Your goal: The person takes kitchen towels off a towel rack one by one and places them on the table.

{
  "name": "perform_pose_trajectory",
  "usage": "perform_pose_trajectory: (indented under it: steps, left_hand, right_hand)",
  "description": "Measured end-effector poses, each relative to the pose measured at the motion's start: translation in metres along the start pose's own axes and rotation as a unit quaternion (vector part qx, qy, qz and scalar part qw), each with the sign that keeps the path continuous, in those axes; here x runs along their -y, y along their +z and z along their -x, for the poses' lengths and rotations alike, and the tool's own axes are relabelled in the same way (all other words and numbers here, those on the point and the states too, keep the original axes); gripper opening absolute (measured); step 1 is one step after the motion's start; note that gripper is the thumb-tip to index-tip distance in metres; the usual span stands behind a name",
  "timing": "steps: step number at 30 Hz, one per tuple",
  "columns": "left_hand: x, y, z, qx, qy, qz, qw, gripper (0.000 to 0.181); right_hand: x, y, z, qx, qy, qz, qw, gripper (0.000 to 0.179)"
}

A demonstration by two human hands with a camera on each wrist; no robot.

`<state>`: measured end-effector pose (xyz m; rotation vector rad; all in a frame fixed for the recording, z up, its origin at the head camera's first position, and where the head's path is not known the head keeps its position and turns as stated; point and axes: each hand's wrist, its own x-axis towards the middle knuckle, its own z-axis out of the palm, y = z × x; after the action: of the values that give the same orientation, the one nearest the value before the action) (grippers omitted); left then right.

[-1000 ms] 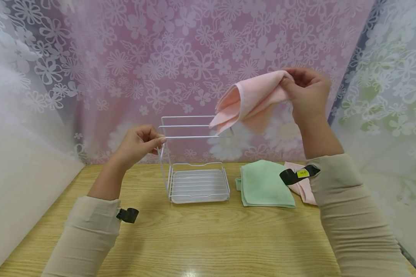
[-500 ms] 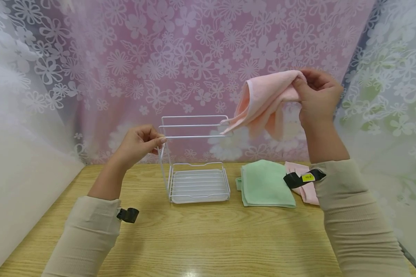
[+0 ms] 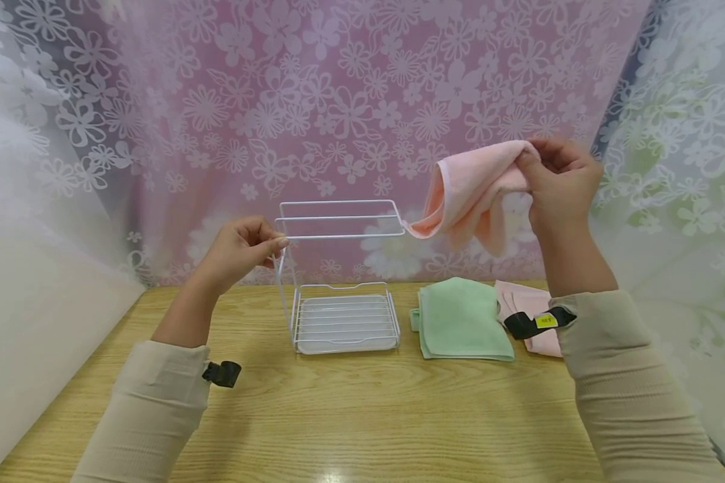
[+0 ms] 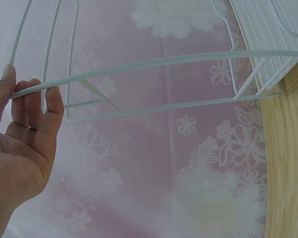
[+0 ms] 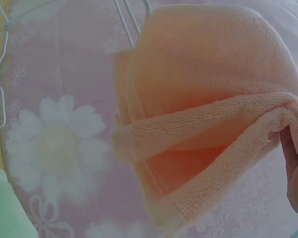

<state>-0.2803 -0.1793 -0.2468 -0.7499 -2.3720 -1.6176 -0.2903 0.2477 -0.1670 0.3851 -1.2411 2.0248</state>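
My left hand (image 3: 246,251) pinches the upper left corner of a white wire rack (image 3: 338,237), thumb on top of the bar; the left wrist view shows the fingers (image 4: 52,106) curled under it. The rack stands on the table, with a white tray (image 3: 346,345) under its lower wires. Up at the right, my right hand (image 3: 564,188) pinches a pink towel (image 3: 477,181) by one end. The towel hangs in loose folds, and its lower left tip is at the right end of the rack's top bars; whether they touch, I cannot tell.
A folded green towel (image 3: 465,322) lies on the wooden table (image 3: 350,416) right of the rack. Beside it lies another pink towel (image 3: 544,341), partly hidden by the right wrist's black camera (image 3: 528,323). A flowered curtain (image 3: 338,100) hangs behind the table.
My right hand has moved right and slightly down, drawing the pink towel off the rack's top bars towards their right end. My left hand keeps its hold on the rack.
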Motion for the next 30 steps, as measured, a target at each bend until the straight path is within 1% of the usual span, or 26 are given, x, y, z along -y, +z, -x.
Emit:
perform_pose_trajectory:
  steps: [5, 11, 14, 20, 28, 30]
  left_hand:
    - [0.001, 0.0, -0.001, -0.001, -0.002, -0.003, 1.0, 0.021]
    - [0.002, -0.001, -0.002, -0.001, -0.002, -0.005, 1.0, 0.025]
    - [0.003, -0.001, -0.002, 0.0, -0.001, -0.006, 1.0, 0.025]
    - [0.003, -0.001, -0.002, 0.002, -0.002, -0.006, 1.0, 0.022]
    - [0.002, -0.001, -0.002, 0.001, 0.0, -0.007, 1.0, 0.021]
    - [0.003, -0.001, -0.003, 0.001, -0.003, -0.007, 1.0, 0.021]
  right_hand:
    - [-0.004, -0.008, 0.005, 0.004, 0.018, 0.016, 0.9997, 0.021]
    - [-0.01, -0.019, 0.014, 0.01, 0.021, 0.042, 0.9988, 0.018]
    - [-0.012, -0.025, 0.019, 0.014, 0.026, 0.061, 0.9977, 0.019]
    - [-0.016, -0.035, 0.03, 0.013, 0.042, 0.087, 0.9952, 0.02]
    - [-0.023, -0.048, 0.039, 0.002, 0.048, 0.087, 0.9951, 0.019]
    - [-0.024, -0.051, 0.041, 0.0, 0.053, 0.075, 0.9957, 0.019]
